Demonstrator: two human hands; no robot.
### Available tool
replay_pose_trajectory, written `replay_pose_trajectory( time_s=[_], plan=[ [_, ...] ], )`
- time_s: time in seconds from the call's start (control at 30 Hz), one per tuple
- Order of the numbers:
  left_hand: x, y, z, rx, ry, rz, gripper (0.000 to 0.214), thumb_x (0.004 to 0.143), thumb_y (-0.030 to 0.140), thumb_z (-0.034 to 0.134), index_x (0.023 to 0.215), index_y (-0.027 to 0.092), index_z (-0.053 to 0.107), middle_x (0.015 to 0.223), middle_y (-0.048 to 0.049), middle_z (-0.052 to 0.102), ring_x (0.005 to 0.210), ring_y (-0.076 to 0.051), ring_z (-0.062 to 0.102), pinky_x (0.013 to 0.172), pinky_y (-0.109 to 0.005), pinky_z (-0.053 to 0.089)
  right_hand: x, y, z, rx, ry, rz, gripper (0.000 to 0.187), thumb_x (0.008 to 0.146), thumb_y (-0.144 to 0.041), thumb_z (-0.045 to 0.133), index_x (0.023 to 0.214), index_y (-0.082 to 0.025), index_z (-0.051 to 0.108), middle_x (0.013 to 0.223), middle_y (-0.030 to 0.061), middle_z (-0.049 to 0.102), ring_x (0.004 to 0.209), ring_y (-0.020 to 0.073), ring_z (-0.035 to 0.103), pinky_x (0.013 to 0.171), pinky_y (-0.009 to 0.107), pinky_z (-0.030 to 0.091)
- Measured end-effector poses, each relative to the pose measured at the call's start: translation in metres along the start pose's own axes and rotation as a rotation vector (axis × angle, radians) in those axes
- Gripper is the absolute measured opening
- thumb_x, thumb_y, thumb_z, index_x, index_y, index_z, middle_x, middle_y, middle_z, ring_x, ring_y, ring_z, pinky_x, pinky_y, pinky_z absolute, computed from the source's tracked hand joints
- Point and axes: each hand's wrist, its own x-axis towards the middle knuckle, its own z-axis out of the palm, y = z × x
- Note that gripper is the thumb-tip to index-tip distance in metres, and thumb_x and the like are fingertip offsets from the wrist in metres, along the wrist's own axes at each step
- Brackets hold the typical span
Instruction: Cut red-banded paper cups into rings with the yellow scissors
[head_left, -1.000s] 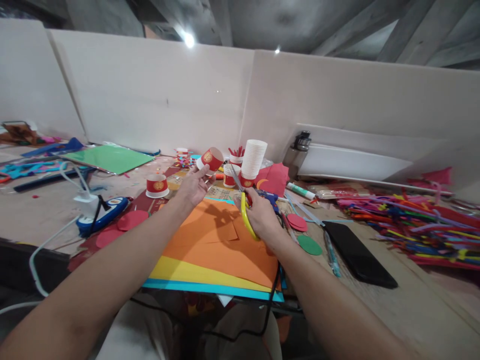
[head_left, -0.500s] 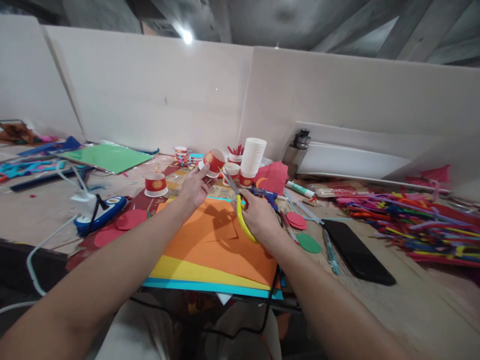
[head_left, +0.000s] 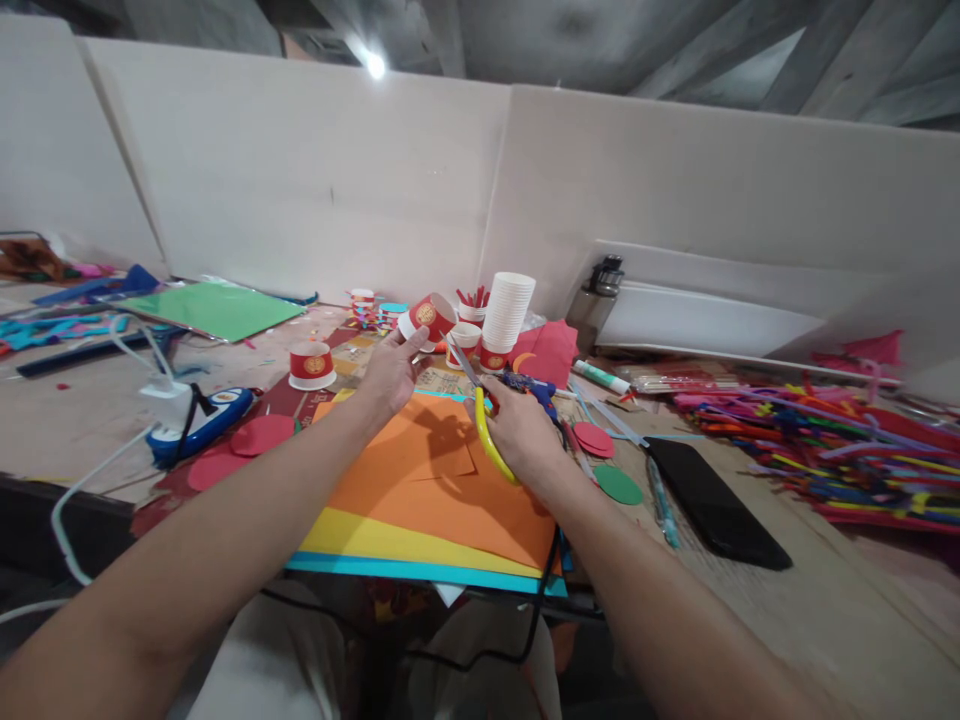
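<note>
My left hand (head_left: 390, 375) pinches a red paper cup (head_left: 429, 318) by its rim and holds it tilted above the table. My right hand (head_left: 521, 435) grips yellow-handled scissors (head_left: 484, 430), whose blades point up toward the cup and stand slightly apart. Both hands hover over a stack of orange, yellow and blue paper sheets (head_left: 427, 490) at the table's near edge.
A stack of white cups (head_left: 508, 312), more red cups (head_left: 312, 364), a blue glue gun (head_left: 529, 388), red and green paper discs (head_left: 616, 486), a black phone (head_left: 716, 505), a pile of coloured pipe cleaners (head_left: 832, 450), a green sheet (head_left: 217, 310) and a white charger with cables (head_left: 169, 405) lie around.
The left hand dipped the red cup slightly toward the scissors, then raised it again. The scissors' blades shifted a little left toward the cup. The view moved slightly.
</note>
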Motion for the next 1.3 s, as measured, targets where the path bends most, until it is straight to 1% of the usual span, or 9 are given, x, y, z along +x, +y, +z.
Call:
replay_pose_trajectory(
  time_s=[0.13, 0.27, 0.37, 0.47, 0.57, 0.77, 1.0, 1.17, 1.3],
  plan=[
    [-0.0004, 0.0006, 0.0014, 0.001, -0.005, 0.015, 0.046, 0.072, 0.027, 0.080, 0.115, 0.024, 0.063, 0.090, 0.0000, 0.073, 0.068, -0.008, 0.064, 0.069, -0.022, 0.050, -0.0001, 0.0001, 0.0008, 0.043, 0.012, -0.007, 0.040, 0.090, -0.040, 0.052, 0.128, -0.030, 0.062, 0.110, 0.0088, 0.073, 0.097, 0.0252, 0.068, 0.074, 0.029, 0.045],
    [-0.0001, 0.0005, 0.0020, 0.022, -0.003, 0.033, 0.046, 0.072, 0.027, 0.080, 0.114, 0.022, 0.063, 0.090, -0.0019, 0.073, 0.067, -0.009, 0.063, 0.067, -0.022, 0.049, -0.0001, -0.0012, -0.0001, 0.053, 0.001, -0.001, 0.040, 0.090, -0.038, 0.052, 0.127, -0.029, 0.062, 0.108, 0.0092, 0.073, 0.095, 0.0247, 0.068, 0.074, 0.029, 0.044],
    [0.0009, -0.0001, 0.0014, 0.054, -0.007, 0.056, 0.045, 0.072, 0.027, 0.080, 0.114, 0.021, 0.064, 0.092, -0.0036, 0.073, 0.071, -0.011, 0.064, 0.067, -0.022, 0.050, -0.0006, -0.0028, -0.0021, 0.057, -0.010, -0.001, 0.038, 0.091, -0.035, 0.052, 0.126, -0.027, 0.064, 0.107, 0.0097, 0.073, 0.094, 0.0232, 0.067, 0.074, 0.027, 0.044],
    [0.0019, -0.0012, 0.0007, 0.064, -0.002, 0.069, 0.044, 0.072, 0.027, 0.080, 0.113, 0.021, 0.064, 0.093, -0.0040, 0.073, 0.078, -0.012, 0.066, 0.071, -0.023, 0.051, -0.0012, -0.0036, -0.0033, 0.069, -0.017, -0.010, 0.037, 0.091, -0.038, 0.052, 0.123, -0.025, 0.065, 0.106, 0.0096, 0.074, 0.092, 0.0223, 0.066, 0.073, 0.025, 0.043],
    [0.0030, -0.0025, -0.0005, 0.063, -0.002, 0.080, 0.042, 0.072, 0.027, 0.080, 0.110, 0.020, 0.065, 0.090, -0.0034, 0.072, 0.078, -0.012, 0.066, 0.073, -0.024, 0.051, -0.0010, -0.0032, -0.0027, 0.064, -0.016, -0.014, 0.036, 0.092, -0.038, 0.052, 0.122, -0.025, 0.066, 0.106, 0.0095, 0.073, 0.092, 0.0221, 0.066, 0.073, 0.025, 0.043],
    [0.0056, -0.0039, -0.0042, 0.109, 0.004, 0.100, 0.038, 0.070, 0.029, 0.081, 0.103, 0.018, 0.067, 0.086, -0.0031, 0.071, 0.076, -0.013, 0.065, 0.068, -0.023, 0.050, 0.0004, -0.0026, -0.0011, 0.031, -0.031, -0.017, 0.035, 0.091, -0.038, 0.050, 0.121, -0.026, 0.066, 0.106, 0.0101, 0.073, 0.092, 0.0237, 0.067, 0.070, 0.027, 0.042],
    [0.0053, -0.0032, -0.0041, 0.103, 0.036, 0.078, 0.024, 0.069, 0.025, 0.080, 0.086, 0.015, 0.067, 0.082, -0.0037, 0.070, 0.071, -0.011, 0.062, 0.065, -0.022, 0.047, 0.0012, -0.0030, -0.0006, 0.026, -0.038, -0.022, 0.033, 0.091, -0.037, 0.052, 0.119, -0.026, 0.066, 0.104, 0.0095, 0.074, 0.091, 0.0240, 0.067, 0.068, 0.026, 0.042],
    [0.0058, -0.0034, -0.0044, 0.120, 0.050, 0.072, 0.024, 0.069, 0.025, 0.080, 0.086, 0.014, 0.067, 0.083, -0.0045, 0.070, 0.070, -0.011, 0.062, 0.062, -0.021, 0.046, 0.0019, -0.0024, 0.0003, 0.017, -0.033, -0.034, 0.032, 0.090, -0.033, 0.051, 0.117, -0.024, 0.067, 0.106, 0.0103, 0.074, 0.094, 0.0252, 0.068, 0.071, 0.027, 0.042],
    [0.0068, -0.0045, -0.0051, 0.142, 0.047, 0.087, 0.025, 0.069, 0.027, 0.079, 0.088, 0.015, 0.067, 0.085, -0.0041, 0.071, 0.069, -0.010, 0.061, 0.060, -0.021, 0.045, 0.0014, -0.0033, -0.0003, 0.036, -0.028, -0.046, 0.033, 0.090, -0.030, 0.051, 0.118, -0.024, 0.067, 0.108, 0.0102, 0.073, 0.095, 0.0233, 0.067, 0.073, 0.026, 0.043]
  ],
)
